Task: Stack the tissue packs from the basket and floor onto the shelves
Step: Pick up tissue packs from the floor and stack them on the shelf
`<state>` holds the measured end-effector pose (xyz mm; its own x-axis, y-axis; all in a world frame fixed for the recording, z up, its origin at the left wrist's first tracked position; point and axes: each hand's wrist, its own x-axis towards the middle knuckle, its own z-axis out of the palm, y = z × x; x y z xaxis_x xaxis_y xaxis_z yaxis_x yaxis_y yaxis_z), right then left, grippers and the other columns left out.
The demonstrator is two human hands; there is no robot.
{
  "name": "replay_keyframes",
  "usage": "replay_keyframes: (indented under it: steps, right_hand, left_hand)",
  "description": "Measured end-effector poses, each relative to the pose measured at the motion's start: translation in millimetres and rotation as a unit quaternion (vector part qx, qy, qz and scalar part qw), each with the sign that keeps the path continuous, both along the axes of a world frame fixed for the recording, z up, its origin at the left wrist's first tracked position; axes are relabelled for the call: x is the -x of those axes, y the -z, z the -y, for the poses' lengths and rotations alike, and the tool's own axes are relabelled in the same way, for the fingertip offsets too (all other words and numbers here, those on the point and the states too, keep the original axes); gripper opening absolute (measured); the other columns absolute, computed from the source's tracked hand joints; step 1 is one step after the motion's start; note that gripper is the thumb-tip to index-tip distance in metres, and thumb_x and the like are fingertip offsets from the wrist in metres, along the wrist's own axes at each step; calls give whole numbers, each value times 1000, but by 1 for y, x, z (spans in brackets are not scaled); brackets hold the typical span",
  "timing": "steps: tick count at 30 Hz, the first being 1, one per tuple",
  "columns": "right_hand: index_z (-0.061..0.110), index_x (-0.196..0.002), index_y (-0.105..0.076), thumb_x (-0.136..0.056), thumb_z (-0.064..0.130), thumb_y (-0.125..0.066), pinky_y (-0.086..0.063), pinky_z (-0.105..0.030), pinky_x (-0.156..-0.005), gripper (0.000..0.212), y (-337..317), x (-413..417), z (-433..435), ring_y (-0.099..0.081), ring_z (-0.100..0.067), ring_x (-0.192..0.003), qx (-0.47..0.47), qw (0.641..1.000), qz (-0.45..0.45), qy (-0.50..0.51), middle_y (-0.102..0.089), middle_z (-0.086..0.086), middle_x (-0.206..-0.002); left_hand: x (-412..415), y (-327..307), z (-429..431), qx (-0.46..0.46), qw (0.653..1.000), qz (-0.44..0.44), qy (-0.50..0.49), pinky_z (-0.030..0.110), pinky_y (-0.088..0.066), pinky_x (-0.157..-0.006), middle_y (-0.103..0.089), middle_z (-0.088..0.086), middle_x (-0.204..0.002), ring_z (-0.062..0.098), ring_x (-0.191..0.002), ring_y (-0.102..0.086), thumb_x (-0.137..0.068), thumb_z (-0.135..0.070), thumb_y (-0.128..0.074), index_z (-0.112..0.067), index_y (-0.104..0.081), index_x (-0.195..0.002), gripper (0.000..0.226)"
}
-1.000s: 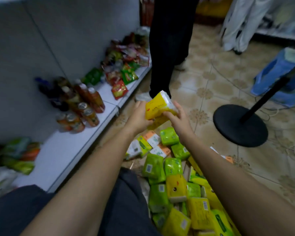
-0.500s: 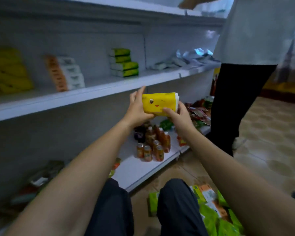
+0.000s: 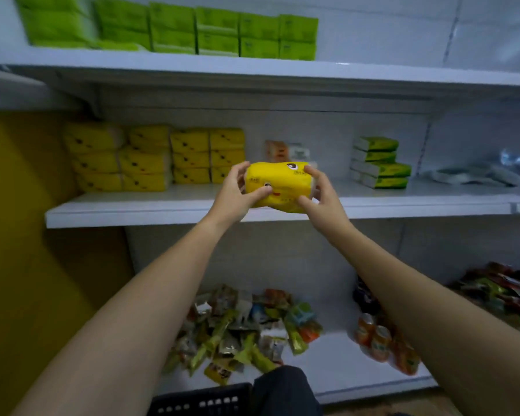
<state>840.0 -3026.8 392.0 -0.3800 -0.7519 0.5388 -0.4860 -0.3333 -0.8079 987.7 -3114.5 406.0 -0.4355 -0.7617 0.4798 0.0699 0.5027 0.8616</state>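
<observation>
**White shelving beside a yellow panel**

A white metal shelf unit (image 3: 276, 256) fills the view. Its pale back panel (image 3: 336, 130) is split by upright seams, and a soft glare lies on it at the upper right. The top shelf (image 3: 252, 70) and middle shelf (image 3: 132, 211) are flat white boards; the bottom shelf (image 3: 336, 364) sits low, near the floor (image 3: 373, 411) (only a brownish sliver shows at the lower right). Left of the unit stands a plain yellow panel (image 3: 18, 235), in shade. On the bottom shelf lie a loose heap of snack packets (image 3: 240, 328), some drink cans (image 3: 376, 340) to its right, and a second pile of packets (image 3: 499, 292) at the far right. The light is dim and cool, with a bluish cast.
</observation>
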Motion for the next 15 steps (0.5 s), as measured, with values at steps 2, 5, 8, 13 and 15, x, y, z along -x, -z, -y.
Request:
replay_keyframes:
  steps: [2,5,8,13,15]
  right_hand:
    - [21,-137,-36,-88,2,-53,-46,-29,-89,55,-8,-19,35,-50,-19,-115,-1,1000,0,-20,-42,-3,-132]
    - [22,-134,-40,-87,7,-57,-44,-28,-93,52,-16,-48,90,-49,-18,-117,-1,999,-5,-39,-46,3,-125]
    - [20,-134,-42,-87,9,-58,-42,-22,-86,51,-24,-77,142,-50,-11,-103,-1,998,-16,-53,-50,2,-115]
    - [18,-136,-39,-88,10,-57,-41,-16,-82,52,-45,-116,236,-45,-8,-97,3,997,-15,-71,-52,-9,-116]
    - [20,-139,-36,-90,12,-56,-39,-11,-75,54,-55,-129,271,-49,-8,-98,1,996,-10,-86,-52,1,-116]
  left_hand:
    - [-22,-3,25,8,1000,0,-27,19,-43,-87,-40,8,-141,15,-123,-43,-86,-13,-64,-11,-27,-142,68]
    - [-53,-5,70,8,997,-7,-72,23,-44,-90,-43,7,-138,15,-120,-46,-89,-16,-61,-13,-27,-143,64]
    - [-78,-11,112,-8,993,-18,-120,24,-44,-90,-46,3,-130,13,-114,-48,-90,-18,-61,-16,-28,-143,63]
    - [-115,-34,201,-28,981,-16,-193,40,-38,-107,-47,1,-132,22,-126,-43,-82,-33,-62,-23,-31,-141,67]
    - [-128,-42,236,-5,975,-4,-224,46,-35,-108,-45,6,-137,29,-129,-40,-82,-33,-57,-24,-32,-141,64]
